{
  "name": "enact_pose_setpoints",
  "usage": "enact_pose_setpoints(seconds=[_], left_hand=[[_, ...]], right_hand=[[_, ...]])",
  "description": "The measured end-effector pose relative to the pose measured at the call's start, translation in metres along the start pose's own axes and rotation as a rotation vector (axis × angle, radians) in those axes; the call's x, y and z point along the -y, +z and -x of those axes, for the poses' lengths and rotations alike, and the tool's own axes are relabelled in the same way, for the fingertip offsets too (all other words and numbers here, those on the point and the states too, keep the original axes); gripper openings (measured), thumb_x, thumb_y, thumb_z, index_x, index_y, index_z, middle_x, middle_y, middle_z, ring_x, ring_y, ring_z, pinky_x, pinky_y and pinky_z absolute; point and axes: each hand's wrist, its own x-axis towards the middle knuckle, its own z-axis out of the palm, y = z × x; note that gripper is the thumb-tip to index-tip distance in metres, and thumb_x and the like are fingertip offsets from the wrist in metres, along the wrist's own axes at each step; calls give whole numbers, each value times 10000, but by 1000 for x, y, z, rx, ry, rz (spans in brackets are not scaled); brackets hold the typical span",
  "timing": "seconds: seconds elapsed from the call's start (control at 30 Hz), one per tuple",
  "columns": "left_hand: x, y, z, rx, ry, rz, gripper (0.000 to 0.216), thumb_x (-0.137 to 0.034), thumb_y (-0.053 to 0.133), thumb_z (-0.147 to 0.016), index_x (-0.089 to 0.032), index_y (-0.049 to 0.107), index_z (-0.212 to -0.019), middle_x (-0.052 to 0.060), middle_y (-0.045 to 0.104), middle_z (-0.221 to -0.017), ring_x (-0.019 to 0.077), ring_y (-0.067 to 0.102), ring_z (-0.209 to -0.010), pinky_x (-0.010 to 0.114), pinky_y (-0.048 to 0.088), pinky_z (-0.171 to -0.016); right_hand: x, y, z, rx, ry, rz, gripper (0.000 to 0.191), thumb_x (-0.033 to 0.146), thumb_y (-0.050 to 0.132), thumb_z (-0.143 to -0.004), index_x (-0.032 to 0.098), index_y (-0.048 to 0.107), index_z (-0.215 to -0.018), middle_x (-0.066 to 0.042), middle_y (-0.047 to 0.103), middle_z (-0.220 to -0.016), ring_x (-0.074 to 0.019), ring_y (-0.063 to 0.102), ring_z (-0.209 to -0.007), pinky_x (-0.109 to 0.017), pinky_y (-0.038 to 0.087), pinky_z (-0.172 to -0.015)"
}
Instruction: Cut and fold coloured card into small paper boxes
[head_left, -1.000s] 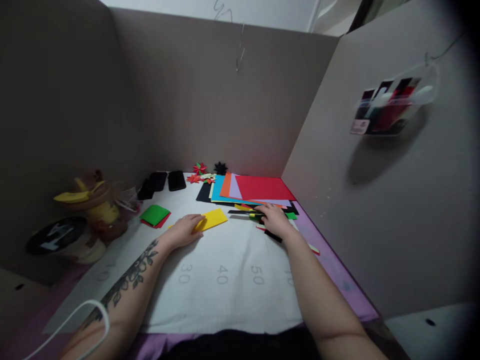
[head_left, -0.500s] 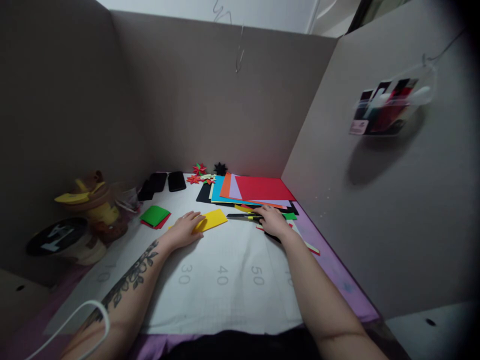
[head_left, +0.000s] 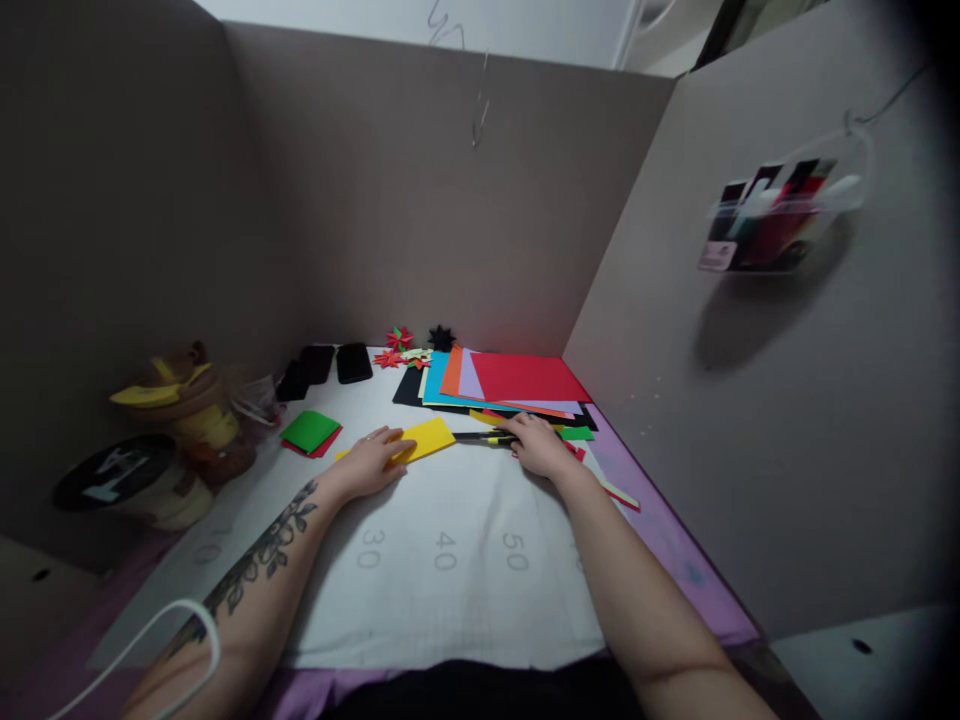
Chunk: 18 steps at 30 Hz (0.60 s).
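Note:
My left hand (head_left: 373,461) lies flat with its fingers spread on the near end of a yellow paper sheet (head_left: 425,438) on the white numbered mat (head_left: 442,560). My right hand (head_left: 538,446) is closed around the handle end of a black and yellow knife-like tool (head_left: 480,437) that lies on the mat and points left toward the yellow sheet. Small green, red and black paper scraps (head_left: 577,434) lie beside and behind the right hand.
A fanned stack of coloured sheets (head_left: 517,380) lies at the back right. Folded paper stars (head_left: 409,347) and two black phones (head_left: 334,362) sit at the back. Green and red squares (head_left: 310,431) and cluttered containers (head_left: 172,430) stand left. Cardboard walls enclose the desk; a plastic pouch (head_left: 784,215) hangs right.
My right hand has slid left over the scraps and taken hold of the tool, which has shifted left toward the yellow sheet. The left hand has stayed in place.

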Motion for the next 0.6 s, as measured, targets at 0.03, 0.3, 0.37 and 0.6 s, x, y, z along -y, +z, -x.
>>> enact_pose_setpoints(seconds=[0.03,0.3,0.37,0.6], left_hand=[[0,1,0,-1,11,0,474,-388,484,-881,-250,514,-1333,121,429,-1428,317,357,-1331,459,336,-1070],[-7,6,0,46,76,19,512,-475,434,-899,-295,458,-1378,105,360,-1487,344,276,-1375,533,282,-1081],[-11,8,-2,80,61,8,534,-514,375,-915,-319,408,-1410,98,295,-1525,364,213,-1398,599,237,-1070],[-21,17,-8,107,-5,-37,610,-565,270,-929,-294,276,-1476,81,172,-1565,352,98,-1429,633,131,-1074]], right_hand=[[3,1,0,2,-14,2,447,123,485,-822,254,572,-1241,-81,556,-1162,-226,482,-1065,-345,305,-944],[25,8,-1,28,-81,-3,441,103,467,-825,264,571,-1222,-79,568,-1146,-231,473,-1072,-370,297,-942],[28,10,-2,34,-102,-4,445,94,465,-822,269,571,-1217,-76,576,-1132,-229,473,-1080,-373,297,-942],[33,14,-8,30,-133,-31,438,90,469,-825,274,583,-1206,-72,584,-1122,-213,478,-1079,-359,298,-937]])
